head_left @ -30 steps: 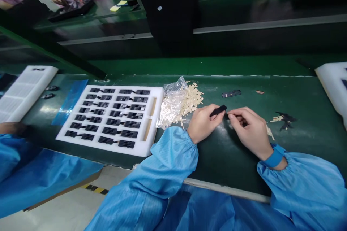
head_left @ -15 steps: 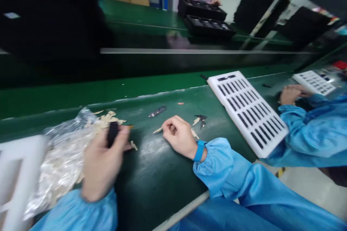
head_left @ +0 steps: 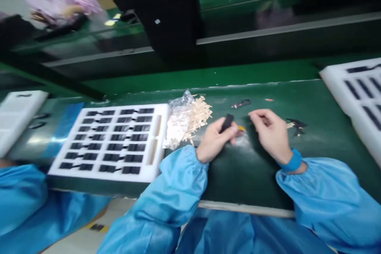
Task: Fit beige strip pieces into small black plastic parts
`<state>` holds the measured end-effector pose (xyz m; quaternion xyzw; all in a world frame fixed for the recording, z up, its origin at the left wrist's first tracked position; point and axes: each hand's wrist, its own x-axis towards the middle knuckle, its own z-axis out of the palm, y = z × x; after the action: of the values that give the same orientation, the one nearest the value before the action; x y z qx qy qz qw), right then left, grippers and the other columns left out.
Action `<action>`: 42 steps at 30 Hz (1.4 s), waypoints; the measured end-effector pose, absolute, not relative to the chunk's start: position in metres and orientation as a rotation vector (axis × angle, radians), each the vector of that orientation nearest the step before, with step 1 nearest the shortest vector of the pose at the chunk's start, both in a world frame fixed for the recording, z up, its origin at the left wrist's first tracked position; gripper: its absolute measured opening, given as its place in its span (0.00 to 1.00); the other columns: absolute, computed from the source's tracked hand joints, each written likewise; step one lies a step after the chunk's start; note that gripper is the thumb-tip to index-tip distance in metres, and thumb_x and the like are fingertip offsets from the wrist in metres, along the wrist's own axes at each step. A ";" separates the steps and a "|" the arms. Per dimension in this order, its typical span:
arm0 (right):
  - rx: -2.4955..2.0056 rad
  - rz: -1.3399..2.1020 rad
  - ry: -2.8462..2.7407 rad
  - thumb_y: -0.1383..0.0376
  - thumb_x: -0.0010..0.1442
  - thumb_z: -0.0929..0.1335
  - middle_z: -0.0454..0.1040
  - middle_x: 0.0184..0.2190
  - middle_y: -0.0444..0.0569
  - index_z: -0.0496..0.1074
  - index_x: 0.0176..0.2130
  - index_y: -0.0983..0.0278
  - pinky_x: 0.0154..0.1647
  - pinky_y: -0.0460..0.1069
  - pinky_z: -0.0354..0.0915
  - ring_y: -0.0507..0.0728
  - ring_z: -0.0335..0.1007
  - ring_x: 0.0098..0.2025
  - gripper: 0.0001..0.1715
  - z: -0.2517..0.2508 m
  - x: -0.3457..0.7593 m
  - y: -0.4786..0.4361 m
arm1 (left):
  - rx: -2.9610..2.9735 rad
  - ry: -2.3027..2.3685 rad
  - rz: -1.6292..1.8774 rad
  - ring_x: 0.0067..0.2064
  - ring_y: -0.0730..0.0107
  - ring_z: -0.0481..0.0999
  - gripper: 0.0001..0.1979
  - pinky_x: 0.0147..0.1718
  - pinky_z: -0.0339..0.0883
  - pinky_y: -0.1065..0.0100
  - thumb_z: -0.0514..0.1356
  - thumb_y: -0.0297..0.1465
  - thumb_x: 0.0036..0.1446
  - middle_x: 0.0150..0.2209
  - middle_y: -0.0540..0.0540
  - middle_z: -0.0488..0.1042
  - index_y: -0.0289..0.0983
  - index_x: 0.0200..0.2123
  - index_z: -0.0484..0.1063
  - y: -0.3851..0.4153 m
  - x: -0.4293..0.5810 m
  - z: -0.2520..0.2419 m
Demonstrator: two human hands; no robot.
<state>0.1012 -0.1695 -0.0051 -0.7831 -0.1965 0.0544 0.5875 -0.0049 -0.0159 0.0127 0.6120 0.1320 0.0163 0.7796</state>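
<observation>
On the green worktop, far left: white foam tray, then bag of beige strips. Left hand pinches small black part, just right of the bag. Right hand close by, clear of the part, fingers curled; grip cannot be told.

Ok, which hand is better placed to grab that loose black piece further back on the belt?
Probably the right hand: it sits just in front of the loose black piece and is nearer to it. The left hand is gripping a small black part, so it's occupied.
</observation>
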 end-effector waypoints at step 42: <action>-1.785 0.330 -0.430 0.56 0.58 0.76 0.72 0.23 0.44 0.75 0.34 0.63 0.22 0.44 0.62 0.50 0.66 0.22 0.13 -0.001 0.091 -0.172 | 1.280 0.293 -0.091 0.35 0.73 0.80 0.16 0.32 0.74 0.73 0.59 0.23 0.63 0.43 0.39 0.79 0.33 0.54 0.66 -0.010 0.005 -0.010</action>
<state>0.0911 -0.1719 -0.0012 -0.7685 -0.1850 0.1421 0.5958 0.0055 -0.0100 -0.0095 0.5947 0.1362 -0.0422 0.7912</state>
